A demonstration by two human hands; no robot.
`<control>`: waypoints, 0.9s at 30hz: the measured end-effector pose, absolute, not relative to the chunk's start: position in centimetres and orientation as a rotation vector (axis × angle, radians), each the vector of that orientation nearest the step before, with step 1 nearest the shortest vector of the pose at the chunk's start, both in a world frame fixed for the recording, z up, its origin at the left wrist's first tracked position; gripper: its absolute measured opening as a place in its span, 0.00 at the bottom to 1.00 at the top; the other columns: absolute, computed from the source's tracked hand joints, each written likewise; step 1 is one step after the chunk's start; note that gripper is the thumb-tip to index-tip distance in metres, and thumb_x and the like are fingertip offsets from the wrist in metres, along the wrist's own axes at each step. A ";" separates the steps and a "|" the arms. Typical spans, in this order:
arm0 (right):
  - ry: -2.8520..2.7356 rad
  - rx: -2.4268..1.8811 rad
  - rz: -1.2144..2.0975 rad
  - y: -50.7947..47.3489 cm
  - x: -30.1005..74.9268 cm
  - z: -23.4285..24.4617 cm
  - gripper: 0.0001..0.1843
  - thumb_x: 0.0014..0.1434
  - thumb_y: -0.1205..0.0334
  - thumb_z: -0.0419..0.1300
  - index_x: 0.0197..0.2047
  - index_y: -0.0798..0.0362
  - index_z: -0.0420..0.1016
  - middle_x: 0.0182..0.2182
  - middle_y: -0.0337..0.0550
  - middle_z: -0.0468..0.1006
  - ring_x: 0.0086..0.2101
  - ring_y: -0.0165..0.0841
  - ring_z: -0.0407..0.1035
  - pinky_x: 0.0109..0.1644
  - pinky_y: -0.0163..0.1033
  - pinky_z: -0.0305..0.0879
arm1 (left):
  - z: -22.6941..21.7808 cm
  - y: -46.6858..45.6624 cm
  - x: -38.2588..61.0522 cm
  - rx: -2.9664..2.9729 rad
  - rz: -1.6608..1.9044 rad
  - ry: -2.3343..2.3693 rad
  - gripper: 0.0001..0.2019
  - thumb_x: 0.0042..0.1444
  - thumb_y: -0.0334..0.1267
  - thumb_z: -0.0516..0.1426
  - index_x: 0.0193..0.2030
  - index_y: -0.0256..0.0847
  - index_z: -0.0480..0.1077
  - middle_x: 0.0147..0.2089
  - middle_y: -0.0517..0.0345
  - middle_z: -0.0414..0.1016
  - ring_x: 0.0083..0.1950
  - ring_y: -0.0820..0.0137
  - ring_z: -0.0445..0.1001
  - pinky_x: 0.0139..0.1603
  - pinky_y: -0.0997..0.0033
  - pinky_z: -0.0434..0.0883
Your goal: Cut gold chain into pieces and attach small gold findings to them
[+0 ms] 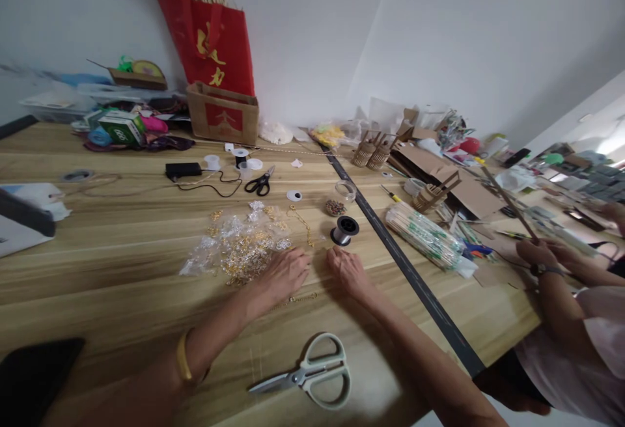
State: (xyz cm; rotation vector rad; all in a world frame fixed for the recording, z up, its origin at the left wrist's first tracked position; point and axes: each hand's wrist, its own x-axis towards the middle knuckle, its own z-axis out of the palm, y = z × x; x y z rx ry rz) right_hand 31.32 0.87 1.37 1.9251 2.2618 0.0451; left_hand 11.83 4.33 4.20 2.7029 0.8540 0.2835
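Observation:
My left hand (288, 272) rests on the wood table with its fingers curled together, beside a heap of small gold and silver jewellery findings (247, 251) on clear plastic bags. Across a small gap my right hand (347, 268) is closed too, its fingertips just in front of a black spool of thin pale line (344, 230). Whatever either hand pinches is hidden or too thin to see. A short gold chain (303, 225) lies beyond the hands, and another chain piece (303, 297) lies nearer me. Closest to me are pale-handled scissors (312, 371).
A jar of beads (336, 207), black scissors (260, 182) and a black adapter (183, 170) lie farther back. Bagged wooden sticks (424, 237) lie right of the dark strip (415, 284). At the right, another person's hands (540, 254) hold a thin stick.

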 end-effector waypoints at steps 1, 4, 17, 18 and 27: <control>2.264 1.932 0.045 0.6 31.4 1.3 0.12 0.60 0.75 0.46 0.44 0.57 0.65 0.39 0.53 0.72 0.38 0.38 0.68 0.36 0.38 0.57 | 3.8 4.6 12.4 2.698 0.303 0.852 0.08 0.58 0.28 0.49 0.40 0.36 0.69 0.42 0.51 0.71 0.45 0.65 0.70 0.49 0.66 0.66; 2.290 1.937 0.001 0.1 31.6 1.3 0.11 0.60 0.76 0.47 0.42 0.56 0.65 0.38 0.50 0.72 0.39 0.37 0.68 0.36 0.36 0.56 | 2.2 5.1 14.0 2.657 0.327 0.829 0.10 0.56 0.28 0.51 0.44 0.36 0.68 0.45 0.48 0.70 0.48 0.63 0.69 0.53 0.63 0.65; 2.489 2.208 -0.348 0.0 33.0 -0.2 0.08 0.64 0.65 0.47 0.38 0.55 0.66 0.35 0.45 0.75 0.34 0.32 0.68 0.36 0.34 0.53 | 0.7 5.9 16.6 2.524 0.316 0.813 0.07 0.59 0.33 0.50 0.35 0.38 0.69 0.36 0.52 0.74 0.38 0.64 0.73 0.38 0.70 0.67; 2.509 2.203 -0.351 0.0 33.1 -0.3 0.08 0.64 0.65 0.47 0.38 0.55 0.66 0.35 0.45 0.75 0.33 0.32 0.68 0.36 0.34 0.53 | 0.6 6.0 16.6 2.516 0.307 0.832 0.08 0.59 0.34 0.50 0.34 0.39 0.69 0.34 0.52 0.74 0.36 0.65 0.73 0.36 0.71 0.66; 2.635 2.205 -0.360 0.1 33.4 -0.8 0.08 0.62 0.66 0.48 0.35 0.55 0.67 0.31 0.43 0.74 0.29 0.30 0.66 0.33 0.33 0.53 | 0.8 6.1 16.3 2.487 0.346 0.898 0.11 0.59 0.35 0.49 0.32 0.39 0.71 0.30 0.54 0.75 0.31 0.68 0.73 0.32 0.74 0.63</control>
